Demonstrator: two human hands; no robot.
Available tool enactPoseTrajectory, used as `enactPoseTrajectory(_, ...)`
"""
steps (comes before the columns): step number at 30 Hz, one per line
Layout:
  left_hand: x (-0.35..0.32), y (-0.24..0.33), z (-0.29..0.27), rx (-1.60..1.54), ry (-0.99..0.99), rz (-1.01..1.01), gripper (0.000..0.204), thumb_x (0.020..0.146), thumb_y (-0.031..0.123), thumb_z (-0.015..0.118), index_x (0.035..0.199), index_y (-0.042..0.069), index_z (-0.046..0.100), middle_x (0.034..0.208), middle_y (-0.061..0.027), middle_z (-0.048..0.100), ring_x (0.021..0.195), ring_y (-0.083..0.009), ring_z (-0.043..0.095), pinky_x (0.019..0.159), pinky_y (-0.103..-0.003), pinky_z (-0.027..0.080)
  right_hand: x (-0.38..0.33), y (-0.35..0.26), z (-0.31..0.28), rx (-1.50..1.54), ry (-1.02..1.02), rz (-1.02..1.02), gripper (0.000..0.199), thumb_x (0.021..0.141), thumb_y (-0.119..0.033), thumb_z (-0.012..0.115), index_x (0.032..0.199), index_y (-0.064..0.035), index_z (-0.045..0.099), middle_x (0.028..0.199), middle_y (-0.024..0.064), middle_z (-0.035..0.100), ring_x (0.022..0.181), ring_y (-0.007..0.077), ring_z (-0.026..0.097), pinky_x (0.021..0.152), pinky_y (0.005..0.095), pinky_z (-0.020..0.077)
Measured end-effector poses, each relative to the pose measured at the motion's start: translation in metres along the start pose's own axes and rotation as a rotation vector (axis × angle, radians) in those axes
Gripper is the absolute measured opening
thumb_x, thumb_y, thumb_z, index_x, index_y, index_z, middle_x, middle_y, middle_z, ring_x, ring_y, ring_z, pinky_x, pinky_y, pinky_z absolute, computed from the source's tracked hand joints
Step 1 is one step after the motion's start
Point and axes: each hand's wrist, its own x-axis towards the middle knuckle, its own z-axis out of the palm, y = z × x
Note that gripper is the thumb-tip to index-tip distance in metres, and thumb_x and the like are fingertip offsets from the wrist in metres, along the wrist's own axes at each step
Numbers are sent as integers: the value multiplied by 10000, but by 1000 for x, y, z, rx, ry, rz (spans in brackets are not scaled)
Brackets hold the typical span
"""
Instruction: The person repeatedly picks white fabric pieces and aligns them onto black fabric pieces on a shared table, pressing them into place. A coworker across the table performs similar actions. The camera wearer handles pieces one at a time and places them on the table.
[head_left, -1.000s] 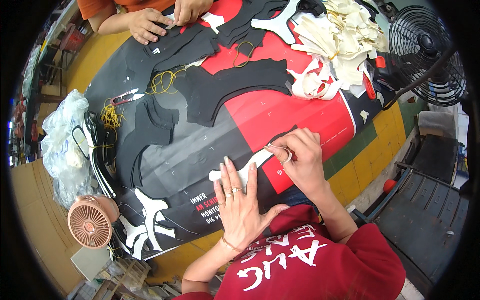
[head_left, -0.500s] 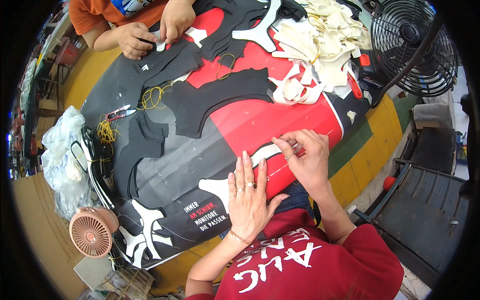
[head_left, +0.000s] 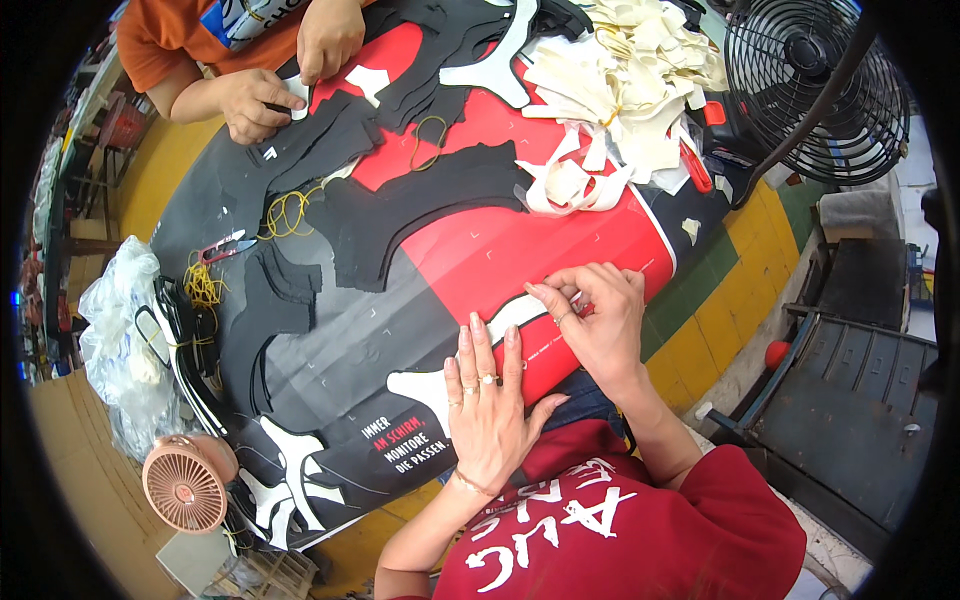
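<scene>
A curved white fabric piece [head_left: 517, 313] with a black strip along its far edge lies on the black and red mat [head_left: 480, 250]. Flat across its middle rests my left hand [head_left: 488, 390], fingers stretched out and rings showing. My right hand [head_left: 603, 318] pinches the black-edged right end of the piece between thumb and forefinger. Something small and red shows by its curled fingers, too little to name. The piece's wide left end [head_left: 415, 388] sticks out beside my left hand.
Across the table a person's hands [head_left: 262, 105] handle a small white piece. Stacked black fabric pieces [head_left: 430, 205], thread snips [head_left: 228, 246], yellow bands [head_left: 287, 215] and cream strips [head_left: 625, 90] lie around. A pink fan [head_left: 185, 483] stands left, a black fan [head_left: 815, 85] far right.
The view has shifted slightly. My hands keep the same hold on the white fabric piece. Across the table, the person's hands have moved a little over their small white piece.
</scene>
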Motion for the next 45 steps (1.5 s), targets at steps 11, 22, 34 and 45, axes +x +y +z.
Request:
enactPoseTrajectory(11,0,-1,0,41,-25,22,1003,842,684,613,1548,33,322,1615,-310,185,1510,-433,200,1210,-523,146,-7,4,10,-32,213,-20,365,816,-332,818,1050,-102,657,795,-32,602,760,165,564,798,387,346)
enactPoseTrajectory(22,-2,-9,1,-137,34,72,935,831,591,679,1534,62,364,1621,-274,208,1492,-420,253,1175,-550,259,4,13,8,-123,133,-8,141,884,-287,739,895,-147,730,809,10,640,816,197,620,753,392,376)
enactPoseTrajectory(34,-67,-46,9,-66,322,28,593,886,436,648,1354,83,554,1552,-199,402,1440,-370,379,1131,-485,350,-2,31,14,94,136,-140,145,952,-157,683,998,-23,709,760,16,587,632,149,446,707,319,378)
enactPoseTrajectory(45,-121,-109,-54,188,649,54,200,875,113,693,1069,111,738,1066,-33,758,986,-122,722,900,-319,368,3,-18,22,165,100,-275,98,891,-103,724,967,-42,720,764,46,653,689,193,569,782,346,426)
